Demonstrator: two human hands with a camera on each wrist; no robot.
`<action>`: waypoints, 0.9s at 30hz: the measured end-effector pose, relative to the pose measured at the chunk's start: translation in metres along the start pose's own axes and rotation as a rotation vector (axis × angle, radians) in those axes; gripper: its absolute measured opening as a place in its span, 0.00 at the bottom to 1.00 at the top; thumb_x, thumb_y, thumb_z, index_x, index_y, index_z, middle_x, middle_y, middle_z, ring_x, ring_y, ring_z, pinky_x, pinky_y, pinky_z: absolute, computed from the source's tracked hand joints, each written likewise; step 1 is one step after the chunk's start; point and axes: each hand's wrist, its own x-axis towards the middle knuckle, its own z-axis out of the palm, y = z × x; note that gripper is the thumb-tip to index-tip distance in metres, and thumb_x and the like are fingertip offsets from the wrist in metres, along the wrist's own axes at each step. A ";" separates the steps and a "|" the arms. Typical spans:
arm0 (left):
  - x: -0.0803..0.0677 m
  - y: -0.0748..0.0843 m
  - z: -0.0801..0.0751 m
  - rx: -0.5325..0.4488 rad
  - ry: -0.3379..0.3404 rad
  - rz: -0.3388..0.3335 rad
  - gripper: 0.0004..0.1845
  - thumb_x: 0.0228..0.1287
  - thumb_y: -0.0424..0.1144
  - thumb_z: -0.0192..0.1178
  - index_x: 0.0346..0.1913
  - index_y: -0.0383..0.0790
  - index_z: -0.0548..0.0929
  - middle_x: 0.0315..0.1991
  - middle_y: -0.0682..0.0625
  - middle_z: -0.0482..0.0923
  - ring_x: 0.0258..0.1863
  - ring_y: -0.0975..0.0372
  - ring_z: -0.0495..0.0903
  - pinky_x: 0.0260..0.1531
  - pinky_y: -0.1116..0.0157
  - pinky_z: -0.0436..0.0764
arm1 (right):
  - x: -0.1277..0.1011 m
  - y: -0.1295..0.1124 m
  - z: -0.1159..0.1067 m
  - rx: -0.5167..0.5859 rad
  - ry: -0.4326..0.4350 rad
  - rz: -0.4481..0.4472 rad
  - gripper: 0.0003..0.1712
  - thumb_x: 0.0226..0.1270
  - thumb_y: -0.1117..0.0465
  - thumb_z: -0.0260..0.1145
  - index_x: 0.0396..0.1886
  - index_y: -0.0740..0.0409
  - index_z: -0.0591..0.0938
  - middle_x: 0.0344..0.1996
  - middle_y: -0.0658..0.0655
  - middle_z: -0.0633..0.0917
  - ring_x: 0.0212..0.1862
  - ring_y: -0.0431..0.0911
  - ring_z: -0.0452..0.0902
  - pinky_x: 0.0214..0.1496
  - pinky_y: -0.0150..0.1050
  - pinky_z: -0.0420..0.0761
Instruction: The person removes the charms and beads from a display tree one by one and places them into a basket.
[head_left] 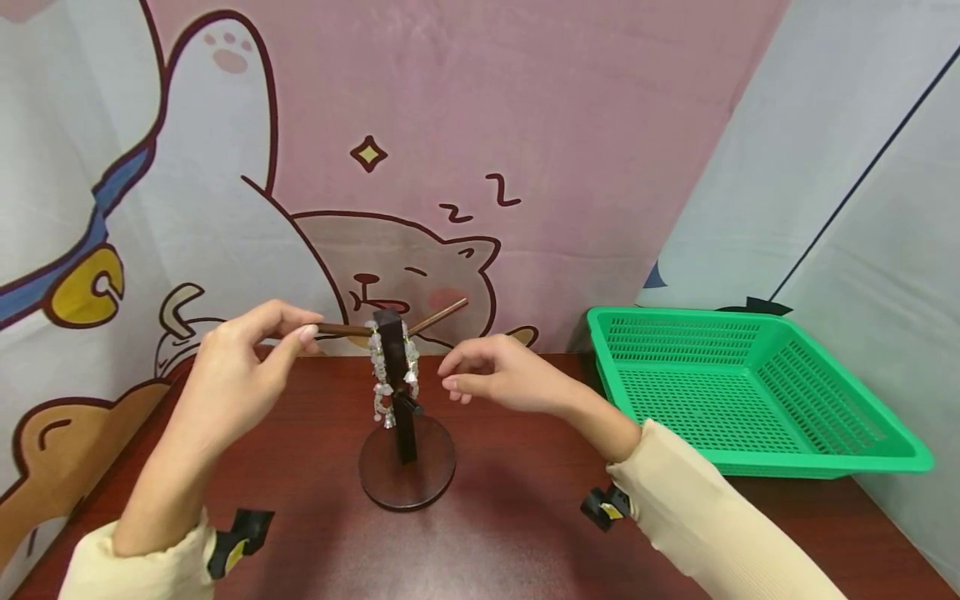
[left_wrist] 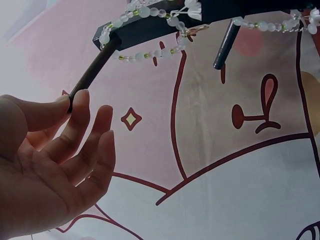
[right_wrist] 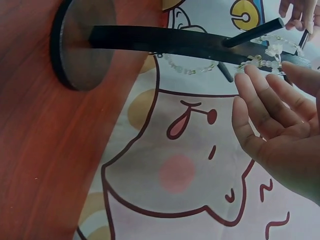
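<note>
At frame centre we see the bead bracelet (head_left: 384,375) draped over the stand (head_left: 405,433) on the desk (head_left: 495,533). Our left hand (head_left: 240,375) pinches the horizontal peg (head_left: 341,330); our right hand (head_left: 498,375), relaxed, empty, hovers nearer the beads.

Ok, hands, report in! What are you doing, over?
Left hand pinches the stand's left peg. Right hand open, beside the bead bracelet, not touching. Bracelet hangs on the stand. Nothing in the way.
</note>
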 end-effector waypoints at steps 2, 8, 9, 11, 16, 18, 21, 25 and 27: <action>0.000 0.000 0.000 -0.011 -0.004 -0.006 0.06 0.61 0.31 0.58 0.38 0.38 0.83 0.24 0.51 0.81 0.26 0.64 0.77 0.26 0.78 0.69 | 0.003 -0.003 0.000 -0.006 0.013 -0.005 0.07 0.61 0.67 0.62 0.38 0.64 0.80 0.25 0.57 0.83 0.28 0.46 0.79 0.34 0.37 0.78; 0.000 0.000 0.000 -0.005 -0.014 -0.009 0.06 0.62 0.31 0.57 0.39 0.39 0.83 0.24 0.52 0.80 0.25 0.67 0.76 0.26 0.77 0.70 | 0.012 -0.011 0.000 -0.019 0.061 -0.023 0.08 0.61 0.67 0.63 0.40 0.63 0.80 0.25 0.54 0.83 0.27 0.42 0.79 0.34 0.37 0.78; 0.000 0.000 -0.001 -0.001 -0.015 -0.007 0.06 0.62 0.31 0.57 0.38 0.39 0.83 0.24 0.52 0.80 0.25 0.67 0.76 0.26 0.77 0.70 | 0.013 -0.012 0.001 -0.018 0.067 -0.025 0.09 0.61 0.67 0.63 0.41 0.63 0.80 0.24 0.54 0.83 0.27 0.43 0.79 0.33 0.37 0.78; 0.000 0.000 -0.001 0.002 -0.017 -0.005 0.06 0.62 0.31 0.57 0.38 0.39 0.83 0.24 0.52 0.80 0.25 0.65 0.77 0.25 0.76 0.70 | 0.016 -0.014 0.001 -0.020 0.079 -0.028 0.09 0.60 0.66 0.63 0.41 0.63 0.80 0.24 0.54 0.83 0.27 0.44 0.79 0.33 0.37 0.78; -0.001 0.001 -0.001 -0.003 -0.018 -0.006 0.06 0.62 0.31 0.57 0.38 0.39 0.83 0.23 0.52 0.80 0.25 0.65 0.77 0.25 0.77 0.69 | 0.021 -0.016 0.004 -0.028 0.101 -0.026 0.10 0.60 0.66 0.63 0.41 0.64 0.80 0.23 0.54 0.83 0.27 0.48 0.79 0.33 0.39 0.78; -0.001 0.001 -0.001 -0.002 -0.016 -0.006 0.06 0.62 0.31 0.57 0.38 0.39 0.83 0.23 0.52 0.80 0.25 0.66 0.77 0.25 0.77 0.69 | 0.023 -0.016 0.005 -0.025 0.104 -0.024 0.10 0.60 0.66 0.64 0.41 0.64 0.79 0.23 0.55 0.83 0.27 0.50 0.79 0.33 0.39 0.78; -0.001 0.001 -0.001 -0.009 -0.015 -0.007 0.06 0.62 0.31 0.57 0.38 0.39 0.83 0.23 0.52 0.80 0.25 0.65 0.77 0.25 0.76 0.69 | 0.025 -0.016 0.008 -0.024 0.109 -0.021 0.09 0.60 0.66 0.64 0.40 0.65 0.79 0.23 0.56 0.83 0.27 0.50 0.80 0.32 0.37 0.78; 0.000 0.000 -0.001 -0.012 -0.014 -0.008 0.06 0.62 0.31 0.57 0.38 0.39 0.83 0.23 0.51 0.81 0.25 0.64 0.77 0.25 0.76 0.69 | 0.027 -0.016 0.011 -0.024 0.121 -0.025 0.09 0.59 0.66 0.64 0.40 0.65 0.79 0.23 0.56 0.84 0.26 0.47 0.79 0.30 0.36 0.77; 0.000 0.000 -0.001 -0.017 -0.016 -0.010 0.06 0.62 0.31 0.57 0.39 0.39 0.83 0.24 0.51 0.81 0.26 0.64 0.78 0.25 0.76 0.70 | 0.028 -0.016 0.012 -0.022 0.126 -0.029 0.09 0.59 0.66 0.65 0.39 0.65 0.80 0.23 0.56 0.83 0.24 0.45 0.79 0.30 0.36 0.77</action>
